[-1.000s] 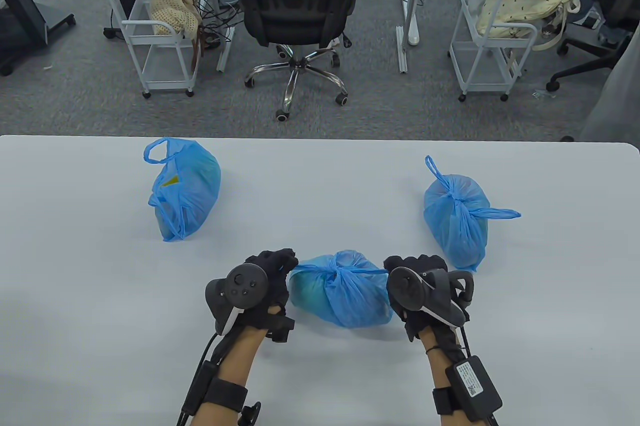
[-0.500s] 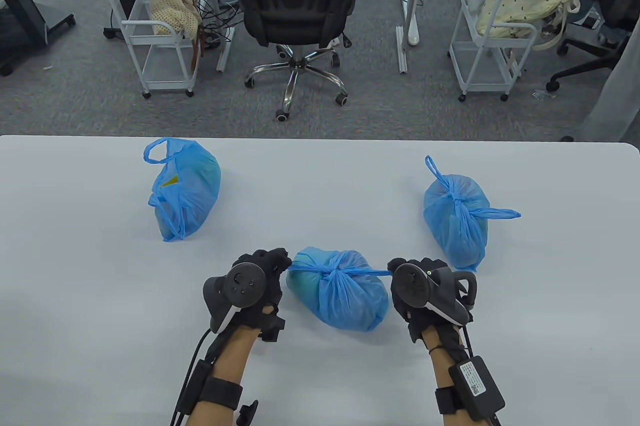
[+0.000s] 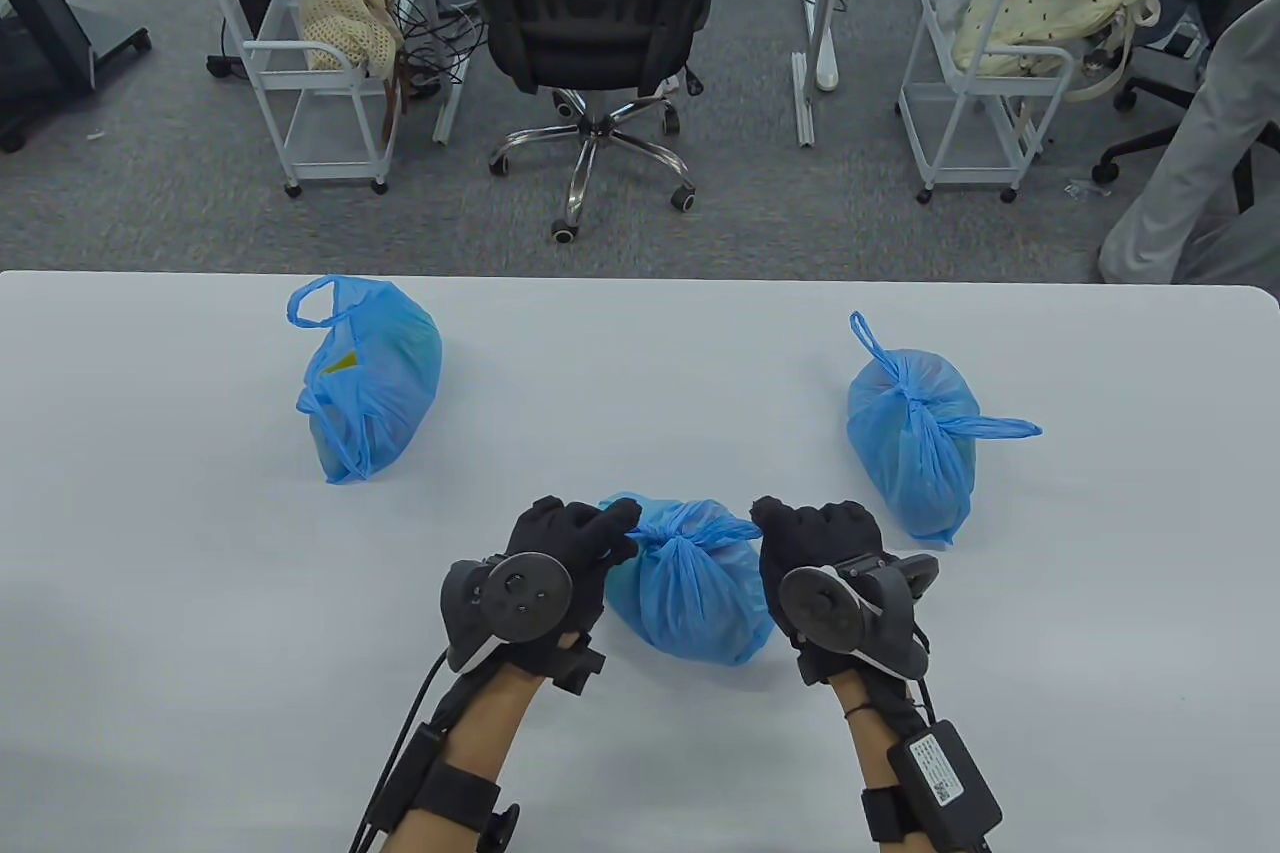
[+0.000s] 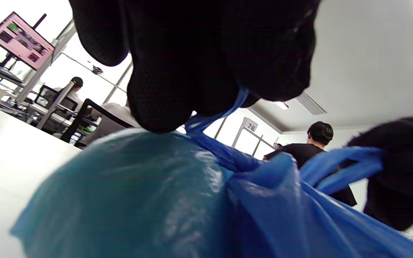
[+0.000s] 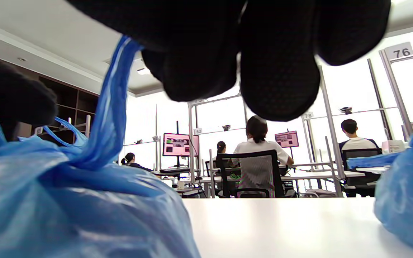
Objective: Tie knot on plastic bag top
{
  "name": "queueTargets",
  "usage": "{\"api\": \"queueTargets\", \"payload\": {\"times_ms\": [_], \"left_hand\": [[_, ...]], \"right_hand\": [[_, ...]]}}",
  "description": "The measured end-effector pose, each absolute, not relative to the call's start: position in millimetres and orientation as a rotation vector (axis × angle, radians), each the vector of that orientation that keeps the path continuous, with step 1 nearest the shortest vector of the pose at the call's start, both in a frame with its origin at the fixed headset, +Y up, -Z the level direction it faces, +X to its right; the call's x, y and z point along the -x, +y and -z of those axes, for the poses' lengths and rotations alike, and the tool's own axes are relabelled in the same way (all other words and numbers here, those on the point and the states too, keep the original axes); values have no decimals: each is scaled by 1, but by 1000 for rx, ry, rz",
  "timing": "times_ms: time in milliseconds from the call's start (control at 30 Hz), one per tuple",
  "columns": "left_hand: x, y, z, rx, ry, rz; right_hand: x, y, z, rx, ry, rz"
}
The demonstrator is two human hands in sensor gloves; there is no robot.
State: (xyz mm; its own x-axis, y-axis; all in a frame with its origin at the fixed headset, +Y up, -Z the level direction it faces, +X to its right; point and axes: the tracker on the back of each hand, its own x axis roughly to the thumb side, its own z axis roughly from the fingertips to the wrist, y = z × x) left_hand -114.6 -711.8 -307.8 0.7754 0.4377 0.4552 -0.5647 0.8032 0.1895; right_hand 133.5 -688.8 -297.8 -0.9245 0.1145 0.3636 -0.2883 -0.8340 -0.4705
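Note:
A filled blue plastic bag lies on the white table near its front edge, its two handles crossed into a knot on top. My left hand grips the left handle close to the knot. My right hand grips the right handle, which runs up from the knot into the curled fingers. Both hands sit tight against the bag's sides. The bag fills the lower half of the left wrist view.
A second blue bag with loose handles lies at the back left. A knotted blue bag lies at the back right, close to my right hand. Beyond the table's far edge stand an office chair and two white carts.
Both hands have moved inward toward the knot from their spread, pulled-apart position. The stretched handles have gone slack and short. A person has stepped in at the far right.

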Motion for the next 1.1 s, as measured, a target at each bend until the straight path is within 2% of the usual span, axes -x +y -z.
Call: {"api": "queueTargets", "payload": {"times_ms": [67,200,367,533,633,733,1100], "left_hand": [[103,-711,306,-310,-459,-495],[83,-711,304,-220,-498,-360],[67,-715,303,-157,-508,-268],[56,-714,301,-169,-501,-260],[51,-716,303,-116,-486,-245],[51,-722,305,-81,-480,-262],[46,-725,299,-221,-451,-179]], "right_hand": [[-128,-686,294,-567,-866,-2726],[-123,-679,289,-595,-920,-2594],[-115,-679,286,-678,-876,-2505],[-103,-672,281,-830,-807,-2421],[-99,-672,280,-836,-739,-2322],[-102,-671,280,-815,-752,-2323],[-139,-676,291,-553,-782,-2350]]}}
